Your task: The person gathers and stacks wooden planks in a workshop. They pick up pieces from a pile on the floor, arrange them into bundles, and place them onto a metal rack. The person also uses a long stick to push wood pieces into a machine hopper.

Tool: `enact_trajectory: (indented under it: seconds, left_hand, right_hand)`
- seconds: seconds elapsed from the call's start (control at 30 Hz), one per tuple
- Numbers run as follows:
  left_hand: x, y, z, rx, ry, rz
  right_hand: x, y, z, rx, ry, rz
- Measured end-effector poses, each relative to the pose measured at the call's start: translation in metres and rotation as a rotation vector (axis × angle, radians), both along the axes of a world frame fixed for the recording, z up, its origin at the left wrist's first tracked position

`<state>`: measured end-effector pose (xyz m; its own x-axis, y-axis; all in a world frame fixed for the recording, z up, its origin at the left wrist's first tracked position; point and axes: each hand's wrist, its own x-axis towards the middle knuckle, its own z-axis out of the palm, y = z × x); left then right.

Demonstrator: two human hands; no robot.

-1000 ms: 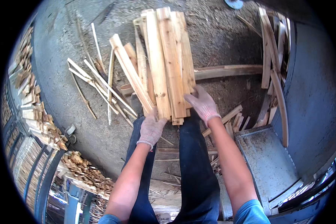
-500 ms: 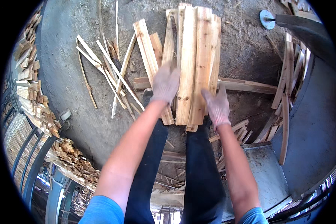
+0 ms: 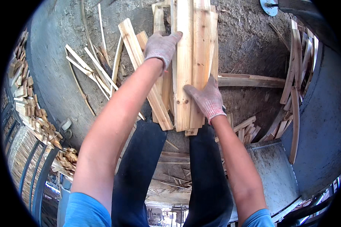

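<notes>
A stack of long, pale wooden planks [image 3: 184, 72] lies lengthwise in front of me, its lower ends by my knees. My left hand [image 3: 162, 47], in a light knitted glove, grips the stack's left edge well up its length, thumb over the top plank. Lower down on the right side, my gloved right hand [image 3: 207, 97] clasps the stack, its thumb across the upper face. The fingers under the wood are partly hidden. A loose plank [image 3: 130, 39] slants beside the stack, passing under my left wrist.
Thin wood strips [image 3: 96, 72] are scattered on the ground to the left. A crosswise timber [image 3: 250, 80] runs out to the right toward leaning offcuts [image 3: 295, 56] and a grey metal panel [image 3: 318, 113]. Many short wood pieces [image 3: 30, 109] are piled along the far left.
My left hand has moved up along the stack to its edge. The right thumb has come over onto the planks' face. The stack's far end now reaches past the top of the view.
</notes>
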<state>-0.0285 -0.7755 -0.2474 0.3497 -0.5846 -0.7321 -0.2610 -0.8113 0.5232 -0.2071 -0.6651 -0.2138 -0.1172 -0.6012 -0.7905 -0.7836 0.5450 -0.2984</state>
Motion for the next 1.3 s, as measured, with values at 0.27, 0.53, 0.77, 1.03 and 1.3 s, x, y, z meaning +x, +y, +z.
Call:
enact_trajectory:
  seconds: [0.27, 0.53, 0.77, 1.03, 1.3]
  left_hand:
    - [0.005, 0.000, 0.000, -0.051, -0.127, -0.096]
    - [0.100, -0.006, 0.081, -0.287, -0.519, -0.441]
    - [0.322, 0.064, 0.073, -0.101, -0.571, -0.396]
    - [0.220, 0.200, 0.140, 0.123, -0.386, -0.599]
    - [0.162, 0.263, 0.101, 0.200, -0.244, -0.307]
  right_hand:
    - [-0.002, -0.006, -0.003, 0.041, -0.034, 0.021]
    - [0.000, -0.011, 0.011, 0.030, 0.013, 0.074]
    - [-0.023, -0.011, 0.095, 0.164, 0.017, 0.141]
    - [-0.244, 0.049, 0.142, 0.091, 0.550, 0.106]
    - [-0.462, 0.037, 0.109, 0.138, 0.947, 0.184]
